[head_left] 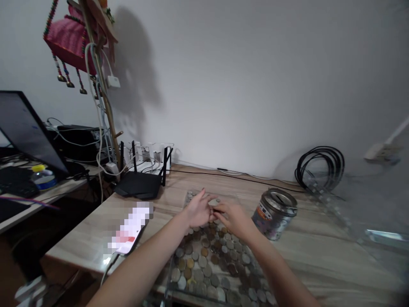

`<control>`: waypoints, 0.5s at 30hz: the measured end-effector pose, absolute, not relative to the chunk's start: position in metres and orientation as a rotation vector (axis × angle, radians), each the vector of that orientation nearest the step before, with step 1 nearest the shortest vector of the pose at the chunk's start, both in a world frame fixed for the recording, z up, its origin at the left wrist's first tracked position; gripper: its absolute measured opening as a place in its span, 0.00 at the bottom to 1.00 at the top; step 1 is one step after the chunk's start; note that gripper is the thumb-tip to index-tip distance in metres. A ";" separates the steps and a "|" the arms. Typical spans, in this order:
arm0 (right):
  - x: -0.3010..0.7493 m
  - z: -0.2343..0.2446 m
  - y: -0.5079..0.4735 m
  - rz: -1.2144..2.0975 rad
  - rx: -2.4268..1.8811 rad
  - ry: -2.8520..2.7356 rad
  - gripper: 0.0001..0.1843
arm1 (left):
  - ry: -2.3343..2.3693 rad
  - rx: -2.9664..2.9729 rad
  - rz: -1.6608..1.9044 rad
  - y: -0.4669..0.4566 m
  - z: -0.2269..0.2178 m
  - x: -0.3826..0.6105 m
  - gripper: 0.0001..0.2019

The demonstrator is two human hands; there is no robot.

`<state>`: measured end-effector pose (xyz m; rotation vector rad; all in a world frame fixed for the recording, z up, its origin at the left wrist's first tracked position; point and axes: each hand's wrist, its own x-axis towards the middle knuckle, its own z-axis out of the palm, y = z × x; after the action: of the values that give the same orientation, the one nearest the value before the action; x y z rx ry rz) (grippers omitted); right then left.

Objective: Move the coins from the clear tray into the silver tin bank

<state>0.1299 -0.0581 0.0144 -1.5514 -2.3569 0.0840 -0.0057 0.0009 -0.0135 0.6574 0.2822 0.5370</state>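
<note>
My left hand is over the far part of a clear shallow tray, palm turned up and thumb raised apart from the fingers. Against its fingers, my right hand closes in a pinch; whatever lies between its fingertips is hidden or too small to name. Many coins, silver, brown and yellowish, lie spread in the tray below both forearms. Right of the tray stands a metal tin with a slot in its lid.
A phone with a lit screen and a cable lies left of the tray. Behind it sits a black router with antennas. Coiled black cable rests against the wall. A clear plastic panel leans at the right. A monitor stands far left.
</note>
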 end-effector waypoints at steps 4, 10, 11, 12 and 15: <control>0.131 0.018 -0.064 0.072 -1.571 -2.405 0.14 | 0.242 0.682 0.513 0.000 -0.012 -0.006 0.25; 0.178 0.043 -0.074 -0.358 -1.830 -1.730 0.17 | 0.497 0.831 0.572 -0.006 -0.014 0.000 0.17; 0.191 0.050 -0.077 -0.445 -1.940 -1.512 0.18 | 0.594 0.897 0.559 -0.008 -0.014 0.001 0.14; 0.204 0.057 -0.080 -0.460 -2.074 -1.335 0.18 | 0.680 0.961 0.539 -0.009 -0.015 0.002 0.12; 0.230 0.070 -0.085 -0.306 -2.346 -1.123 0.18 | 0.835 1.087 0.543 -0.009 -0.016 0.004 0.07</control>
<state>0.2301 -0.0849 0.0703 -2.3460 -1.1227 -0.3058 0.0042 -0.0095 -0.0162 1.0871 0.8354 0.5428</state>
